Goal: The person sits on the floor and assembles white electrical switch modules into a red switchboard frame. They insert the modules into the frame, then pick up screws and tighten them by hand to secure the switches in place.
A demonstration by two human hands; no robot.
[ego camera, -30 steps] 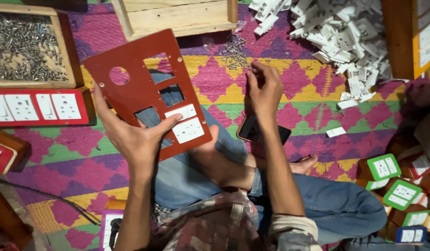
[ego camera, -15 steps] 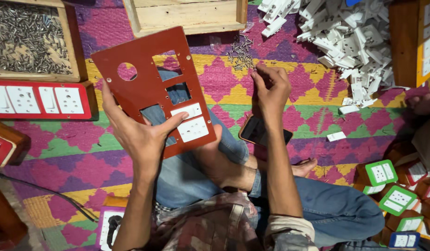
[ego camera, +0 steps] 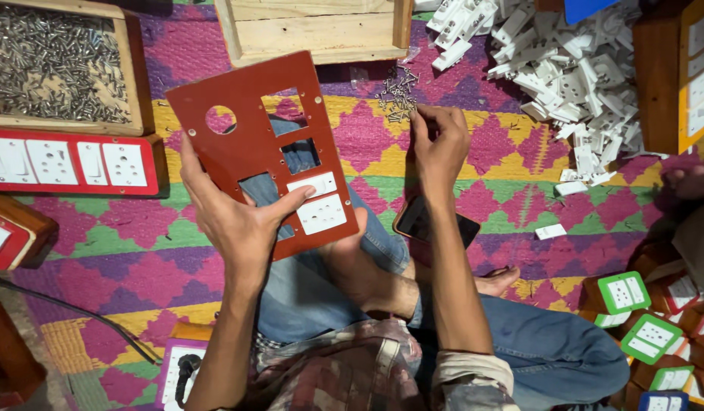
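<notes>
My left hand (ego camera: pixel 234 217) holds up a red-brown switch plate (ego camera: pixel 249 141) with a round hole, several rectangular cut-outs and two white socket modules (ego camera: pixel 315 202) set in its lower right part. The thumb presses on the upper module. My right hand (ego camera: pixel 437 144) reaches forward to a small heap of loose screws (ego camera: pixel 397 93) on the patterned mat, its fingertips pinched together at the heap's near edge. Whether a screw sits between the fingers is too small to tell. A dark phone (ego camera: pixel 424 222) lies under my right forearm, beside my crossed legs.
A wooden tray of screws (ego camera: pixel 59 65) sits at top left, a finished red switch board (ego camera: pixel 66 161) below it. A wooden box (ego camera: pixel 314 30) stands ahead. White socket parts (ego camera: pixel 573 76) are piled at top right. Green-framed and red-framed modules (ego camera: pixel 649 320) lie at lower right.
My right hand has stayed at the screw heap with its fingers curling tighter. The left hand keeps the plate raised; the view has shifted slightly.
</notes>
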